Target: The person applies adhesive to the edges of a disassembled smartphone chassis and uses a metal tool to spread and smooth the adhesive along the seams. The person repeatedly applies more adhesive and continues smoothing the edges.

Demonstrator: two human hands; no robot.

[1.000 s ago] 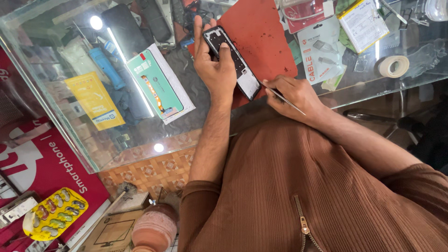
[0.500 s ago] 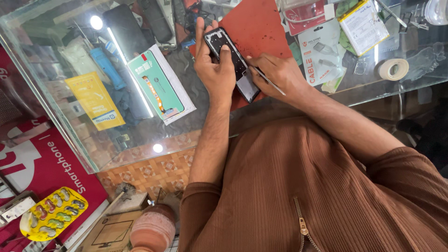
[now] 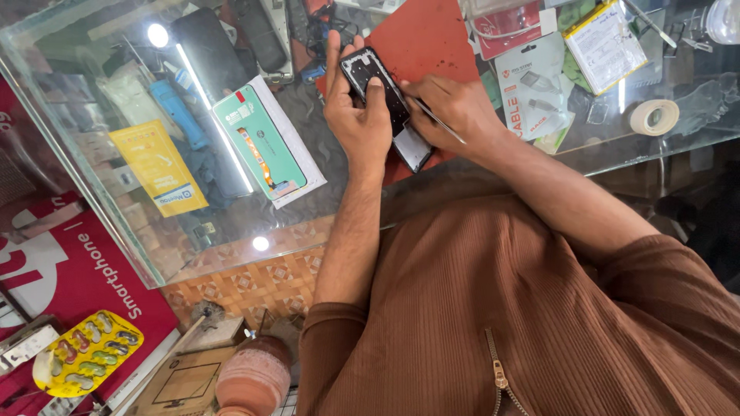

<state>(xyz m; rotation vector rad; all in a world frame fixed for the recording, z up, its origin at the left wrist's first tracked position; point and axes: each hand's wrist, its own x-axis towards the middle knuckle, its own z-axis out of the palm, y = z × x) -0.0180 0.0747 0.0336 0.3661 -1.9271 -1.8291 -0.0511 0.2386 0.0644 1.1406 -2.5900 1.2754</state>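
Left hand gripping opened phone; right hand pinching thin tool against its edge. Disassembly apparently midway; internals exposed.

Bright daylight, lamp glare on glass counter, sharp focus

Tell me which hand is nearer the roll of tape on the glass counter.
Right. The right hand works a thin tool at the phone, on the side toward the roll of tape; the left hand grips the phone farther away.
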